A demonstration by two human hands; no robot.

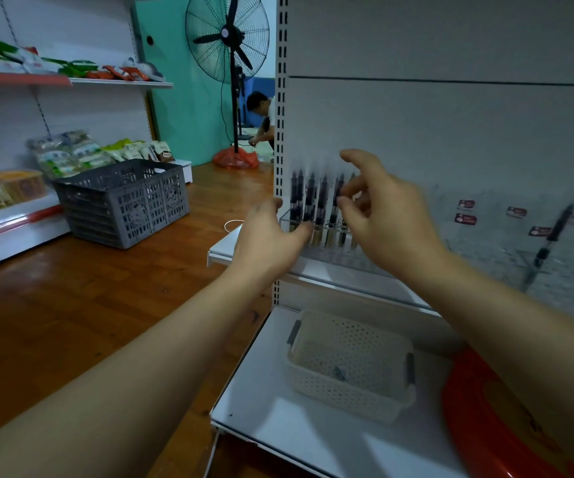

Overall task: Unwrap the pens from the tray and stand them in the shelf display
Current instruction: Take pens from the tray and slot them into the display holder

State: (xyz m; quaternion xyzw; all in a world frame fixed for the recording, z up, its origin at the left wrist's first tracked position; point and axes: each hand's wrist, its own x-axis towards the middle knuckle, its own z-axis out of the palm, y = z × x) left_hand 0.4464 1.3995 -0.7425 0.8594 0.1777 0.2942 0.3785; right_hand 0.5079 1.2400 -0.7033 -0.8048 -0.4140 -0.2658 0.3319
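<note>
Head view, looking down at a white shop shelf [316, 267]. A clear holder [313, 232] stands on the shelf with a row of dark pens [320, 201] upright inside it. Another single pen [551, 236] stands tilted further along the shelf to the right, blurred.

The left hand [272, 236] rests at the left end of the holder, fingers curled against its edge; whether it truly grips the holder cannot be told. The right hand [385, 212] is raised in front of the pens on the right of the row, thumb lifted, fingers bent loosely with their tips at a pen; it is too blurred to say if they pinch it.

On the lower shelf [278, 426] sits a white perforated basket [347, 360], with a small dark item on its bottom. A red tray [478, 419] lies just beside it to the right. A grey crate [123, 201] sits on the wooden floor to the left.
</note>
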